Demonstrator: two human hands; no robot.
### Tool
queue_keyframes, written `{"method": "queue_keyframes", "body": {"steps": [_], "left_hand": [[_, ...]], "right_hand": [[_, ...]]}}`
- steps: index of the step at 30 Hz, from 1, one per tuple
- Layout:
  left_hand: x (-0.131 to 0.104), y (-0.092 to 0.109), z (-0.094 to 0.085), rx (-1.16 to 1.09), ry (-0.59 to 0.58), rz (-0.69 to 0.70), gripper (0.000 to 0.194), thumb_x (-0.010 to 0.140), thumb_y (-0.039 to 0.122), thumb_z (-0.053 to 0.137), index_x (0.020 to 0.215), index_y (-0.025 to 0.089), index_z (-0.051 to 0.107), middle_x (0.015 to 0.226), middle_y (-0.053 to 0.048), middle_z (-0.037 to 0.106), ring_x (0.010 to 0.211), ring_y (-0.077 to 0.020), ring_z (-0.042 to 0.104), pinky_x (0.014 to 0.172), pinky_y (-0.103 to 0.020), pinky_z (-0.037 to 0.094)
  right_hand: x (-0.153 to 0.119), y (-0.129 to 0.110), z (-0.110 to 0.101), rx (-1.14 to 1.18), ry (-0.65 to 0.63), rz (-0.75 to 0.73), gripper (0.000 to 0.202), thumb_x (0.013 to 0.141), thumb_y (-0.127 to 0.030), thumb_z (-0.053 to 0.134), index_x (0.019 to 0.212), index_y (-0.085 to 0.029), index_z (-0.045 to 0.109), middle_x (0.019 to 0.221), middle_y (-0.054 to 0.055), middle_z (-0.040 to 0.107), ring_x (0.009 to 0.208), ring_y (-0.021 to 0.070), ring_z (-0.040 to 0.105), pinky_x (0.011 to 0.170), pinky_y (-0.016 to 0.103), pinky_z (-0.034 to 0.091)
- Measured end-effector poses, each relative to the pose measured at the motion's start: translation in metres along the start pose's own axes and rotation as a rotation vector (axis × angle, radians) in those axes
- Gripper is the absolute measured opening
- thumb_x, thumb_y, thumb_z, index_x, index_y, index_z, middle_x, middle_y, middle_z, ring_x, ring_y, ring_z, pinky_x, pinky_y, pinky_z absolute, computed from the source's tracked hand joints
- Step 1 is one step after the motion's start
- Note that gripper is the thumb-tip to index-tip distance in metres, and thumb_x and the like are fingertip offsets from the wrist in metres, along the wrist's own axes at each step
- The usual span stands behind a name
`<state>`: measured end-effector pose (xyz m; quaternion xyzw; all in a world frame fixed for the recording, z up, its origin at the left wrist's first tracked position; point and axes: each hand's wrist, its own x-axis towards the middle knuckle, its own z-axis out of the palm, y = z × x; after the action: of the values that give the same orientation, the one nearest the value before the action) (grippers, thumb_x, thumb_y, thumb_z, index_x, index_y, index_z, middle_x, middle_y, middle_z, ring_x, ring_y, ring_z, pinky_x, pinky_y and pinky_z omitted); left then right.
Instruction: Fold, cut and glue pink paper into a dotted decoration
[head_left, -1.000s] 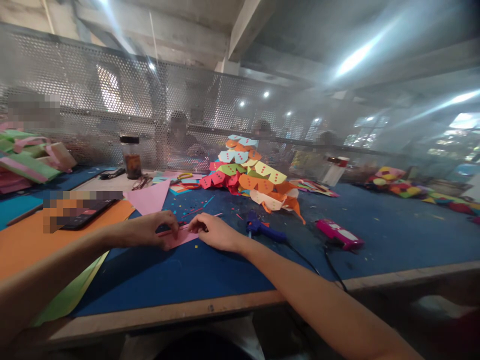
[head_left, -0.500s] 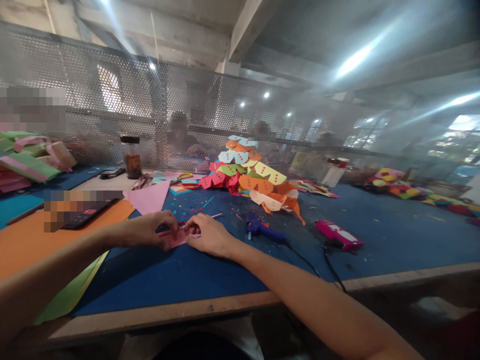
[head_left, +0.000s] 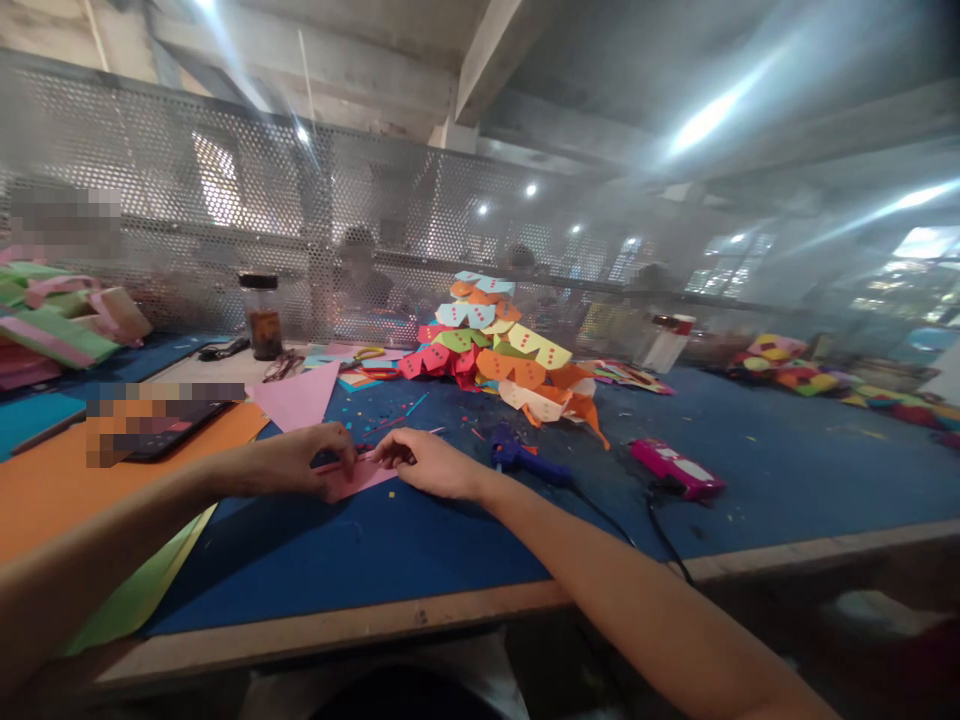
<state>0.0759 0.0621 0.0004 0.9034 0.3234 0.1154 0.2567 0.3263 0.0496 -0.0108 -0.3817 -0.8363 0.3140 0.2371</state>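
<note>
Pink paper piece (head_left: 365, 476) flat on blue table (head_left: 337, 560) — between both grips, fingertips touching

Both hands, left hand (head_left: 304, 460) and right hand (head_left: 427, 463), pinched what looked like pink paper (head_left: 360, 477) on the blue table (head_left: 787, 470).

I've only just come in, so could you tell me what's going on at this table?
A person is working a small pink paper piece flat on the blue table. The left hand pinches one end; the right hand presses the other. A blue glue gun lies just right of the hands, a pink one farther right, and a pile of coloured paper shapes sits behind.
</note>
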Motion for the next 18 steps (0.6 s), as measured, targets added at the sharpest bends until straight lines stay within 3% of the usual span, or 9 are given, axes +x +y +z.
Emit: {"method": "queue_keyframes", "body": {"steps": [12,18], "left_hand": [[-0.0005,-0.0007,-0.0017,-0.019,-0.018,0.013,0.021,0.080,0.033,0.067,0.099,0.025,0.068,0.112,-0.002,0.067,0.110,-0.0243,0.060,0.099,-0.035,0.045],[-0.0019,-0.0009,-0.0021,-0.026,-0.025,0.012,0.022,0.078,0.028,0.067,0.099,0.026,0.068,0.114,-0.001,0.066,0.112,-0.0232,0.060,0.101,-0.034,0.044]], "right_hand": [[-0.0004,0.0014,-0.0054,0.040,-0.032,-0.003,0.053,0.067,0.016,0.041,0.096,-0.016,0.071,0.099,0.004,0.077,0.090,0.0125,0.071,0.083,0.025,0.055],[-0.0048,-0.0063,-0.0066,-0.052,0.148,-0.007,0.039,0.078,0.008,0.045,0.094,-0.017,0.071,0.095,0.004,0.076,0.089,0.0146,0.070,0.082,0.028,0.054]]}}
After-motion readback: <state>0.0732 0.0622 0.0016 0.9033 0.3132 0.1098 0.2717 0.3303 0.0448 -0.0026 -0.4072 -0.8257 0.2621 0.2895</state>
